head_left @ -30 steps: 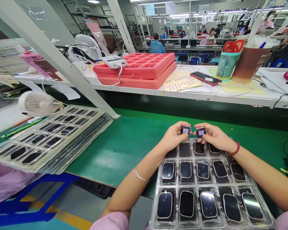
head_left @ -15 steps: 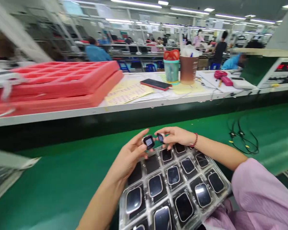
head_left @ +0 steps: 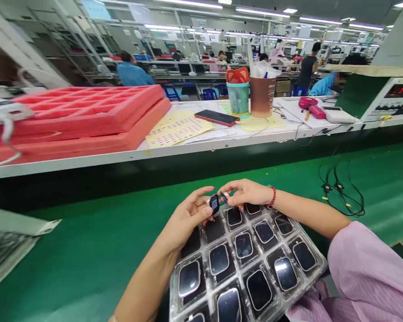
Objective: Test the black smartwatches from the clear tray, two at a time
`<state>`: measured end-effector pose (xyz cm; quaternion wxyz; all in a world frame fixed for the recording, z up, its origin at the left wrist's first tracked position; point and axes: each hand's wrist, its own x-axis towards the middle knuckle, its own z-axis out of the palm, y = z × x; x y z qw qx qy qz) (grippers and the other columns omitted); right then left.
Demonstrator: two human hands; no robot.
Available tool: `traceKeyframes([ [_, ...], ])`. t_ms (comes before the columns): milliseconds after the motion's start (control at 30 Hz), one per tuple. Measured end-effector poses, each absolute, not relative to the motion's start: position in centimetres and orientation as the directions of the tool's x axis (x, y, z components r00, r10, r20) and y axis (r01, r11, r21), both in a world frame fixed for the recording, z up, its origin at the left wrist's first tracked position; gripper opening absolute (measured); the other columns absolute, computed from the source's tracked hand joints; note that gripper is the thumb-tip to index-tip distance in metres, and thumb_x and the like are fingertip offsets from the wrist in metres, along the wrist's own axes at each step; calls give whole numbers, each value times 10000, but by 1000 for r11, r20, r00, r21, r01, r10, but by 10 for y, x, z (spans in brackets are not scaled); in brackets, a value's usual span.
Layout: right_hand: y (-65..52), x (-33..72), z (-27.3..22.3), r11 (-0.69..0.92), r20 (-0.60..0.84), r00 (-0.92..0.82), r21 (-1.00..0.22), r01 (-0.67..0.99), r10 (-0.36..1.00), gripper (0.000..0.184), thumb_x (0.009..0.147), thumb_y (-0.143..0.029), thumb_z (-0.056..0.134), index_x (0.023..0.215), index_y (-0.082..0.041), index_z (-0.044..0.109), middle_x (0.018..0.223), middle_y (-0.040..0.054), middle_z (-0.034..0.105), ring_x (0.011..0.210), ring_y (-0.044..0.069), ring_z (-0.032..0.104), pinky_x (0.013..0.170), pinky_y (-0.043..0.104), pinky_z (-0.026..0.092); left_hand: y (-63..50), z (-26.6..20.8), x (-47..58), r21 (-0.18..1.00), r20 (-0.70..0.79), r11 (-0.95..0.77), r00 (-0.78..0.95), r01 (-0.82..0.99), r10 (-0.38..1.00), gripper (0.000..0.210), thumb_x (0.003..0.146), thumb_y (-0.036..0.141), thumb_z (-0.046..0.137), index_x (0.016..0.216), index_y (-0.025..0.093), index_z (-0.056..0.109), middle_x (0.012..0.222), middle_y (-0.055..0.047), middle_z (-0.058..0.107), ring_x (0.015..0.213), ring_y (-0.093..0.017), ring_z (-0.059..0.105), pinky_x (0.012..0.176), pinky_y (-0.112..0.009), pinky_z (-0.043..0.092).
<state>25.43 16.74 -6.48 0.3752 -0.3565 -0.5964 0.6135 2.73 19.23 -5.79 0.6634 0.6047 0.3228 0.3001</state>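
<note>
My left hand [head_left: 191,214] pinches a small smartwatch without a strap [head_left: 214,204], its screen lit with a square pattern. Close beside it, my right hand [head_left: 243,193] holds a second smartwatch [head_left: 224,197] between thumb and fingers, tilted so that only a narrow part of its dark face shows. Both hands are above the far edge of a clear plastic tray [head_left: 206,290]. In the tray's compartments lie several dark-screened smartwatches [head_left: 258,290] with silver rims. Two compartments at the far left, near my left hand, hold no watch.
The tray leans over the near edge of a green bench mat [head_left: 97,259]. Black cables [head_left: 339,188] lie at the right. On the shelf behind are red foam trays [head_left: 121,116], a phone [head_left: 216,117], two cups [head_left: 262,96] and a meter [head_left: 394,100]. Other people sit and stand farther back.
My left hand has shifted slightly right and turned its watch, whose screen now shows a different pattern. The watch in my right hand has tilted flatter.
</note>
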Motion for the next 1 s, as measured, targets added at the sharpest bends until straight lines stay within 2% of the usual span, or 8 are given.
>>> traceKeyframes([
  [133,163,255,-64,21,23,-454,-1000,-11,890,535,738,-421,811,1141,-140,598,977,37,613,555,66,530,486,203,498,190,-60,28,997,-33,72,632,-37,774,656,723,404,799,1274,198,508,983,-47,630,629,-99,599,537,-194,438],
  [333,163,259,-65,31,0,-467,-998,59,884,494,798,-424,767,1181,-154,609,1042,62,619,586,74,535,514,205,508,189,-63,29,991,1,85,638,-104,770,634,711,377,808,1246,172,537,934,-35,615,624,-94,602,513,-184,417],
  [500,163,260,-65,33,-10,-489,-996,79,872,502,808,-445,757,1193,-161,608,977,49,624,584,81,536,520,204,502,191,-67,28,989,16,82,653,-120,757,636,708,388,811,1247,179,546,947,-40,620,611,-94,600,492,-186,405],
  [800,164,257,-66,32,1,-473,-998,56,881,497,782,-419,783,1172,-158,621,1076,77,632,619,83,566,551,213,538,191,-68,29,986,-18,121,639,-118,769,618,693,381,820,1209,154,565,934,-55,641,636,-118,627,496,-187,408],
  [900,163,260,-65,-60,-47,-445,-998,-17,894,511,795,-384,772,1229,-169,607,1064,82,649,755,140,662,644,235,588,189,-66,29,984,-30,129,605,-121,796,582,712,402,786,1188,133,588,1025,-100,654,736,-162,663,539,-208,459],
  [1000,162,262,-64,-117,-74,-396,-989,-85,915,539,795,-279,748,1298,-208,568,1150,83,641,963,205,681,713,242,613,188,-64,30,986,-19,109,572,-124,820,602,680,356,789,1197,136,576,1093,-112,647,821,-190,668,573,-228,498],
])
